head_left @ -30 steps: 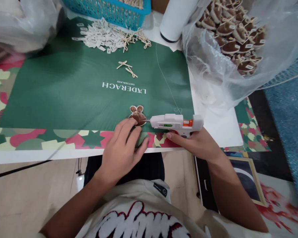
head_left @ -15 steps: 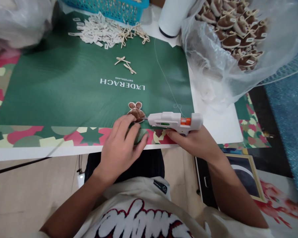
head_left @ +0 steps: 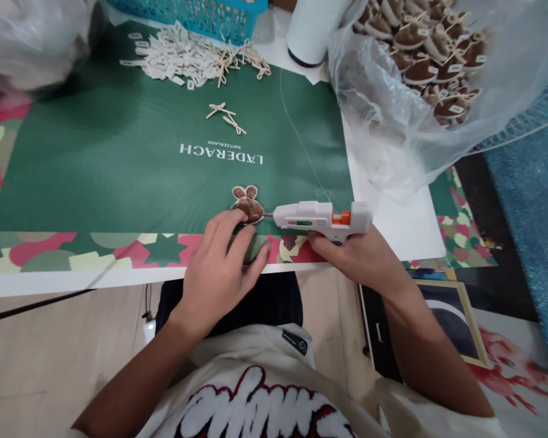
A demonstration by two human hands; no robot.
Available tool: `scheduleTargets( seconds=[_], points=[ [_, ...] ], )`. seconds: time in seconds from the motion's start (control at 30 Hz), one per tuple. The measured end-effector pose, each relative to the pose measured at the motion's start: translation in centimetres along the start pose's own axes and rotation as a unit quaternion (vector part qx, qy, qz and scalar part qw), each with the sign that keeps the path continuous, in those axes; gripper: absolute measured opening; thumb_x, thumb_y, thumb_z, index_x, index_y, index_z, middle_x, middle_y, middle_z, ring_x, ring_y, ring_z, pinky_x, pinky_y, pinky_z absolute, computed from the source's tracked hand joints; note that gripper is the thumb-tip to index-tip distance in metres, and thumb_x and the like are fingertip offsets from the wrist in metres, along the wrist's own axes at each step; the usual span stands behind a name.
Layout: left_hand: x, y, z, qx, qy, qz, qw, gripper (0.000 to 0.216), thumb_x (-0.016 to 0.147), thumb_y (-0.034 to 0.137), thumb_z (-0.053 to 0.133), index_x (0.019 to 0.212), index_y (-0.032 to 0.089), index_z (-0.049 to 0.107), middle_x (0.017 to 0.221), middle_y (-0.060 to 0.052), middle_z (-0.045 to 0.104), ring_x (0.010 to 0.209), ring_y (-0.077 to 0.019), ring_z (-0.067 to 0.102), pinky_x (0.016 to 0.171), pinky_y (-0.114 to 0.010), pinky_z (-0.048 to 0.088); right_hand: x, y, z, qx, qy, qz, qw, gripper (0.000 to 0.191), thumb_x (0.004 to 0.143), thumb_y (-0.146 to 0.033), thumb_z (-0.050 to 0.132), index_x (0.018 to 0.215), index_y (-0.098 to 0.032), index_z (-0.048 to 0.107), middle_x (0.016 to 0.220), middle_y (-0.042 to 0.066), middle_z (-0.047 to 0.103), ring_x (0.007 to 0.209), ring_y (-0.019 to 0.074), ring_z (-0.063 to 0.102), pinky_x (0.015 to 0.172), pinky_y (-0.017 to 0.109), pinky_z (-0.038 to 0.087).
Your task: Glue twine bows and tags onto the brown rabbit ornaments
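Brown rabbit-eared plush point(head_left: 250, 206) lay on green sheeting point(head_left: 119, 158), touched by your spread left hand point(head_left: 220, 260); your right hand point(head_left: 363, 255) clasped the glue gun point(head_left: 308, 216), apparently for gluing; the next move likely called for a steady nozzle point(head_left: 268, 215).

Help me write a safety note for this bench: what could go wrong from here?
The left hand touches the brown bunny-shaped piece close to the nozzle of the glue gun in the right hand; if hot, the nozzle might burn skin. The thin thread on the green sheet curls near the gun and could get stuck in glue.
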State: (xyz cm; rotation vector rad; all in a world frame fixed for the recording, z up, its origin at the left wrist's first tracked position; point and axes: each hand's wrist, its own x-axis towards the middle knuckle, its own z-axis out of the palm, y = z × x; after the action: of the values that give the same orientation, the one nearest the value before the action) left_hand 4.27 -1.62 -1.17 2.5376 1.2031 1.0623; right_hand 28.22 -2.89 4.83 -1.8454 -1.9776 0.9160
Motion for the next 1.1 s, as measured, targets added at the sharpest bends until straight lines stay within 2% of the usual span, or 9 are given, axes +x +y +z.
scheduleTargets(
  seconds=[0.1, 0.2, 0.3, 0.4, 0.5, 0.6, 0.67, 0.93, 1.1],
  points=[
    [0.0, 0.0, 0.0, -0.002, -0.001, -0.001, 1.000, 0.019, 0.094, 0.018, 0.072, 0.109, 0.010, 0.064, 0.123, -0.022, 0.067, 0.119, -0.0359, 0.068, 0.103, -0.047, 0.059, -0.1, 0.7, -0.2, -0.105, -0.010, -0.067, 0.992, 0.020, 0.086, -0.019, 0.053, 0.066, -0.022, 0.054, 0.062, -0.001, 0.041, 0.058, 0.0138, 0.036, 0.055, 0.029, 0.026],
    [-0.1, -0.1, 0.1, -0.003, 0.002, -0.001, 1.000, 0.020, 0.093, 0.019, 0.073, 0.108, 0.010, 0.064, 0.123, -0.023, 0.067, 0.119, -0.0360, 0.068, 0.103, -0.048, 0.059, -0.3, 1.3, 0.0, -0.119, 0.005, -0.072, 0.990, 0.020, 0.088, -0.019, 0.054, 0.068, -0.022, 0.058, 0.065, 0.000, 0.047, 0.061, 0.0154, 0.043, 0.058, 0.030, 0.031],
    [-0.1, -0.1, 0.2, -0.004, 0.002, -0.005, 1.000, 0.019, 0.093, 0.020, 0.073, 0.109, 0.012, 0.063, 0.124, -0.021, 0.067, 0.121, -0.0355, 0.067, 0.103, -0.048, 0.059, -0.6, 1.0, 0.4, -0.048, 0.027, 0.017, 0.998, 0.021, 0.089, -0.024, 0.059, 0.068, -0.023, 0.058, 0.064, -0.001, 0.051, 0.061, 0.0158, 0.049, 0.058, 0.029, 0.037],
    [-0.1, -0.1, 0.2, -0.004, -0.003, -0.010, 1.000, 0.019, 0.094, 0.021, 0.072, 0.110, 0.014, 0.063, 0.125, -0.020, 0.067, 0.122, -0.0349, 0.066, 0.104, -0.048, 0.059, -0.9, 0.4, 0.5, 0.037, 0.051, 0.094, 0.994, 0.016, 0.090, -0.033, 0.067, 0.078, -0.023, 0.068, 0.071, 0.000, 0.064, 0.068, 0.0186, 0.060, 0.061, 0.029, 0.046],
    [-0.1, -0.1, 0.2, -0.005, -0.004, -0.014, 1.000, 0.019, 0.094, 0.021, 0.072, 0.110, 0.015, 0.063, 0.126, -0.020, 0.066, 0.123, -0.0352, 0.066, 0.104, -0.048, 0.058, -1.2, 0.1, 0.4, 0.110, 0.039, 0.099, 0.988, 0.023, 0.093, -0.041, 0.071, 0.102, -0.022, 0.079, 0.093, 0.003, 0.079, 0.088, 0.0246, 0.072, 0.072, 0.032, 0.056],
    [-0.1, -0.1, 0.1, -0.006, -0.004, -0.016, 1.000, 0.019, 0.095, 0.022, 0.072, 0.110, 0.015, 0.064, 0.125, -0.020, 0.067, 0.123, -0.0353, 0.066, 0.103, -0.048, 0.059, -1.3, 0.4, 0.3, 0.173, 0.017, 0.065, 0.983, 0.035, 0.094, -0.044, 0.073, 0.122, -0.023, 0.080, 0.111, 0.005, 0.082, 0.107, 0.0283, 0.075, 0.088, 0.036, 0.060],
    [-0.1, 0.0, 0.1, -0.005, -0.004, -0.016, 1.000, 0.018, 0.095, 0.022, 0.071, 0.111, 0.016, 0.064, 0.125, -0.019, 0.067, 0.123, -0.0349, 0.066, 0.102, -0.049, 0.059, -1.3, 0.6, 0.4, 0.187, 0.012, 0.060, 0.980, 0.039, 0.094, -0.045, 0.074, 0.126, -0.023, 0.079, 0.116, 0.006, 0.082, 0.112, 0.0294, 0.074, 0.092, 0.037, 0.060],
    [-0.1, 0.0, 0.1, -0.009, -0.014, -0.036, 0.999, 0.019, 0.095, 0.023, 0.070, 0.113, 0.021, 0.066, 0.128, -0.015, 0.067, 0.124, -0.0337, 0.066, 0.103, -0.051, 0.058, -0.7, 0.2, 0.9, 0.092, 0.048, 0.084, 0.991, 0.028, 0.091, -0.045, 0.073, 0.107, -0.023, 0.080, 0.102, 0.006, 0.080, 0.101, 0.0287, 0.073, 0.079, 0.034, 0.057],
    [0.0, 0.0, 0.1, -0.012, -0.014, -0.033, 0.999, 0.017, 0.096, 0.022, 0.069, 0.112, 0.020, 0.066, 0.128, -0.016, 0.067, 0.124, -0.0340, 0.065, 0.103, -0.050, 0.058, -0.4, -0.1, 1.0, 0.046, 0.037, 0.084, 0.995, 0.023, 0.093, -0.043, 0.065, 0.084, -0.022, 0.070, 0.078, 0.002, 0.068, 0.076, 0.0198, 0.063, 0.063, 0.029, 0.046]
  ],
)
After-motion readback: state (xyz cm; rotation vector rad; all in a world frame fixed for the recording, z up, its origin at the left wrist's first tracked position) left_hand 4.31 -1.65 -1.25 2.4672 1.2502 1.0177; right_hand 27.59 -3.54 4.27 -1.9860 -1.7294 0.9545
